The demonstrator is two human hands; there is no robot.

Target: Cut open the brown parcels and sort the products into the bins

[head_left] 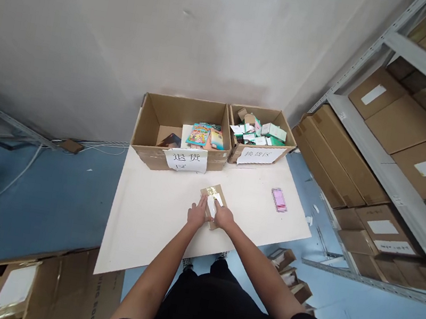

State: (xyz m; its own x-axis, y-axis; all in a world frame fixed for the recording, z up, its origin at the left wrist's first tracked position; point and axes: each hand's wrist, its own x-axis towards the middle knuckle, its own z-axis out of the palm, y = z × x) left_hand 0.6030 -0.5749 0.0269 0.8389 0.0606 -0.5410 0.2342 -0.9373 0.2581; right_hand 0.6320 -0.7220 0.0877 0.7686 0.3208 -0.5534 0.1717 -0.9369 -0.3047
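Mid-frame, the left hand (197,211) and right hand (224,217) rest on a parcel (214,189), partly hiding its label (213,203); whether either grip grasps it, I cannot tell.

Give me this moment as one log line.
left hand: on small parcel | right hand: on same parcel | parcel: on white table | behind: two open cartons

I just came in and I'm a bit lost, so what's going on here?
A person's left hand and right hand are both on a small taped parcel, which lies on a white table. Beyond it, the left box holds colourful booklets, the right box small cartons. A pink item, too blurred to name, lies off to the right.
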